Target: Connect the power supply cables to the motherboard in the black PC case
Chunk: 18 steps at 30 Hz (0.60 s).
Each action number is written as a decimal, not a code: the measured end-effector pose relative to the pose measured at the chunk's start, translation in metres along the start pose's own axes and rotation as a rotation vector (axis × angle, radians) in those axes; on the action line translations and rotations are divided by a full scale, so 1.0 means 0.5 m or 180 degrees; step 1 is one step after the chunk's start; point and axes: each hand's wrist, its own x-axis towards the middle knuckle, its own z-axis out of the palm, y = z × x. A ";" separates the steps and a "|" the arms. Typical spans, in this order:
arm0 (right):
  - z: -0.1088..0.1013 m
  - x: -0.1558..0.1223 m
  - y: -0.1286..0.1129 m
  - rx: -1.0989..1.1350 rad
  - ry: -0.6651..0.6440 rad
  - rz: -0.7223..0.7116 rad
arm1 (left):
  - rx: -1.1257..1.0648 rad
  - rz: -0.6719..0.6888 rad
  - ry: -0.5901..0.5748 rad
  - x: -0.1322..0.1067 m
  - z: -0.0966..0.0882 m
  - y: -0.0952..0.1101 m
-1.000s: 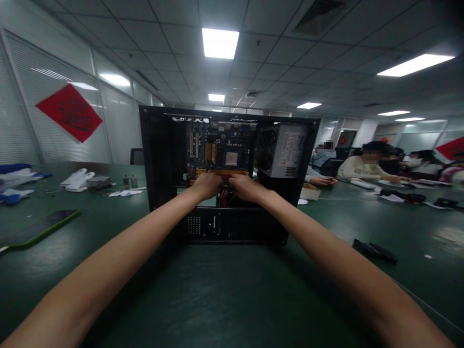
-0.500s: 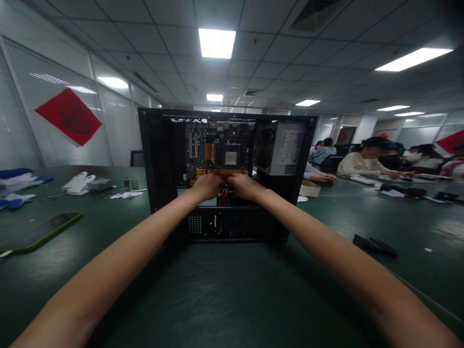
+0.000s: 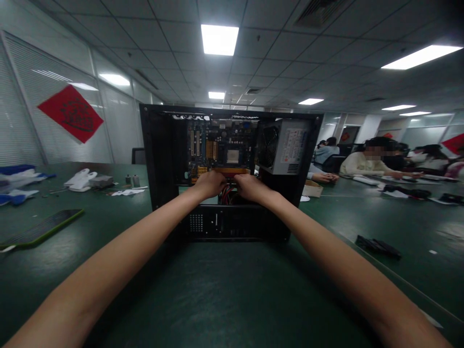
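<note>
An open black computer case point(image 3: 159, 159) lies on the green table point(image 3: 224, 290) in front of me. Inside it are a blue motherboard point(image 3: 221, 145) and a grey power supply with a fan point(image 3: 284, 150). Both my arms reach into the case. My left hand point(image 3: 209, 183) and my right hand point(image 3: 250, 187) are side by side with curled fingers at the yellow slots point(image 3: 232, 170) on the board's lower edge, above some red cables point(image 3: 226, 193). What the fingers grip is hidden.
A green-edged flat panel point(image 3: 39, 227) lies at the left. White and blue gloves point(image 3: 79, 179) and small parts sit further back left. Black strips point(image 3: 377, 246) lie at the right. Other people sit at the table's far right point(image 3: 362, 164).
Both hands stay at the same spot inside the case; only the camera view has shifted slightly.
</note>
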 end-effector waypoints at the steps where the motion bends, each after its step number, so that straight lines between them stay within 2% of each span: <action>1: -0.001 -0.003 -0.001 -0.0002 -0.0017 0.0047 | 0.0006 0.0010 0.0002 -0.001 0.000 0.001; 9: -0.003 0.000 0.001 -0.0060 -0.0178 0.0223 | 0.0026 0.0081 -0.0022 -0.004 -0.008 0.006; 18: -0.004 0.003 0.005 -0.0063 -0.0124 0.0237 | 0.0076 0.0084 -0.0075 -0.004 -0.017 0.010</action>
